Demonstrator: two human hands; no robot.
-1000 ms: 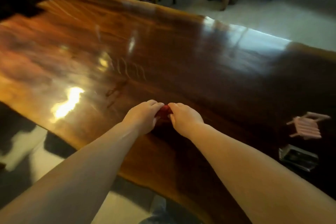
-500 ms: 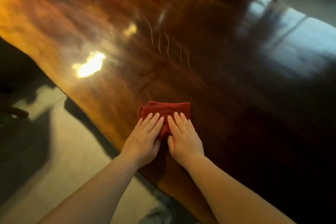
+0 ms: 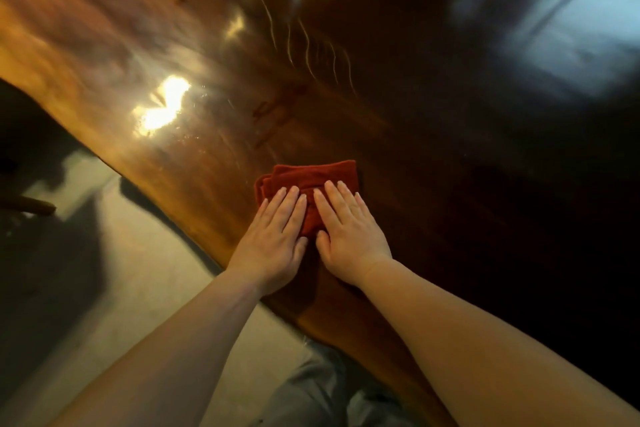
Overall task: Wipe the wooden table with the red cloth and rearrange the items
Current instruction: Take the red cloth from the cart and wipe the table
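The red cloth (image 3: 308,180) lies folded into a thick, roughly square pad of soft, matte fabric, its layered edges showing along the left side. It sits flat on the wooden table (image 3: 398,87), close to the near edge. The table is a glossy, dark reddish-brown slab with flowing grain, a wavy natural edge and bright reflections on its polish; it shades to amber at the left and near black at the right.

Both hands press down on the cloth with flat palms and straight fingers, side by side and nearly touching. The left hand (image 3: 272,236) covers the cloth's near left part, the right hand (image 3: 349,229) its near right part; the far half of the cloth shows beyond the fingertips. Neither grip is closed around the fabric: the hands lie open on top of it. Below the table edge is a pale floor (image 3: 145,288).
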